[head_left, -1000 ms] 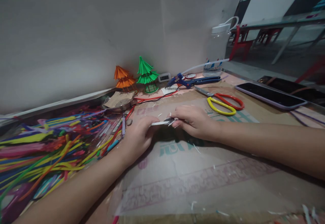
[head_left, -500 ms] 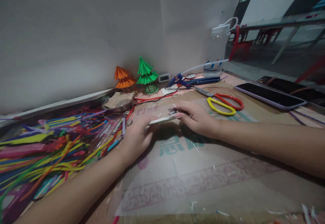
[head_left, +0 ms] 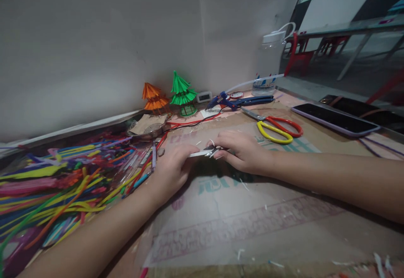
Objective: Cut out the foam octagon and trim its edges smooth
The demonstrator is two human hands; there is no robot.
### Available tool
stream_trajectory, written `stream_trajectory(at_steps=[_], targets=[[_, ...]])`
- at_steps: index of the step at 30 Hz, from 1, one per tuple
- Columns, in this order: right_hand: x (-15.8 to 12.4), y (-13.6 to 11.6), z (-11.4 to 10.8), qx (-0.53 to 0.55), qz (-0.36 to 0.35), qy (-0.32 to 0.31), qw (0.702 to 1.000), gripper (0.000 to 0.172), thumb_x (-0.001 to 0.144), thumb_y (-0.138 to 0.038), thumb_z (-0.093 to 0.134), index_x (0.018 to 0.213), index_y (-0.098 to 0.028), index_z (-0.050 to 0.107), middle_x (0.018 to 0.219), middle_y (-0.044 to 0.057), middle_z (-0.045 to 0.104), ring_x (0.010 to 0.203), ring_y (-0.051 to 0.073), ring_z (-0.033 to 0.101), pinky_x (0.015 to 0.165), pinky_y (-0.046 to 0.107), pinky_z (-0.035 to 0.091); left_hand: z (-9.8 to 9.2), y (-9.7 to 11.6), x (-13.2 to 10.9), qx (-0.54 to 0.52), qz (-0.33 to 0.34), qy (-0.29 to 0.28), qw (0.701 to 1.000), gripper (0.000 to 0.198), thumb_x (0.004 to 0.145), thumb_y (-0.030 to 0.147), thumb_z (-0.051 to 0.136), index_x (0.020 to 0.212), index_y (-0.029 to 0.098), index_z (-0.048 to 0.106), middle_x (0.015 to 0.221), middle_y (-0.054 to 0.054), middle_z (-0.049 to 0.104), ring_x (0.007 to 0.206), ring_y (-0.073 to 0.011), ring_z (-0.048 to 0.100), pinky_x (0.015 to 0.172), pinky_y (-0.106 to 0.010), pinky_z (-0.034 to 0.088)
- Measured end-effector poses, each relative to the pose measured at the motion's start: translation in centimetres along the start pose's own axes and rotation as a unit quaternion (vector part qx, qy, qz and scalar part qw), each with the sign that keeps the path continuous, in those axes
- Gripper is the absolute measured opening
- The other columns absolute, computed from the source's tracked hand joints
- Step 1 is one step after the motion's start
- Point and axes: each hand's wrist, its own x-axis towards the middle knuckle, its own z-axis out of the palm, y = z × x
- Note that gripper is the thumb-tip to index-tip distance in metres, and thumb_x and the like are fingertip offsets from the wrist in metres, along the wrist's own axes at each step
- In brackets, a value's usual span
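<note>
Fingers pinched, my left hand (head_left: 174, 163) holds a thin white strip (head_left: 198, 154) by its left end. My right hand (head_left: 237, 149) is closed on a small dark and silver metal piece (head_left: 211, 149), which looks like a blade; its exact kind is partly hidden by the fingers. The metal tip meets the right end of the white strip, above a plastic-covered board. Thin white shavings (head_left: 243, 184) lie scattered below the hands and toward the front edge.
Colourful pipe cleaners (head_left: 63, 185) are heaped at left. Behind stand an orange tree (head_left: 154, 99), a green tree (head_left: 182, 88), a glue gun (head_left: 222, 100) and a bottle (head_left: 269, 63). Scissors (head_left: 276, 128) and a phone (head_left: 336, 119) lie at right.
My right fingers have turned and the metal piece has come down against the strip. The right end of the strip, earlier at my right thumb, is now met by the metal. My left hand barely moved.
</note>
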Motion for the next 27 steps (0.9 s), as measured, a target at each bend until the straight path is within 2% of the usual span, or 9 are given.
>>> stream_trajectory(at_steps=[6, 21, 27], targets=[[0.01, 0.08, 0.12, 0.011, -0.036, 0.005, 0.999, 0.039, 0.104, -0.042, 0.039, 0.110, -0.015, 0.067, 0.078, 0.005, 0.060, 0.072, 0.018, 0.051, 0.066, 0.028, 0.036, 0.08, -0.02, -0.04, 0.000, 0.024, 0.011, 1.000, 0.020, 0.092, 0.011, 0.055, 0.108, 0.021, 0.060, 0.099, -0.003, 0.071, 0.094, -0.0167, 0.067, 0.084, -0.028, 0.052], [0.10, 0.32, 0.29, 0.041, -0.018, 0.000, 0.999, 0.037, 0.103, -0.039, 0.042, 0.108, -0.015, 0.070, 0.075, 0.003, 0.058, 0.071, 0.017, 0.051, 0.067, 0.027, 0.036, 0.13, -0.22, -0.08, 0.009, 0.001, 0.004, 1.000, 0.019, 0.092, 0.015, 0.055, 0.109, 0.022, 0.060, 0.101, -0.005, 0.073, 0.095, -0.0194, 0.069, 0.085, -0.032, 0.053], [0.01, 0.37, 0.42, 0.065, 0.011, 0.001, 0.998, 0.029, 0.101, -0.033, 0.047, 0.098, -0.016, 0.070, 0.078, 0.005, 0.064, 0.073, 0.017, 0.056, 0.071, 0.028, 0.041, 0.13, -0.33, -0.14, 0.002, -0.005, -0.003, 1.000, 0.019, 0.092, 0.014, 0.055, 0.109, 0.022, 0.060, 0.102, -0.004, 0.072, 0.096, -0.0187, 0.068, 0.086, -0.030, 0.052]])
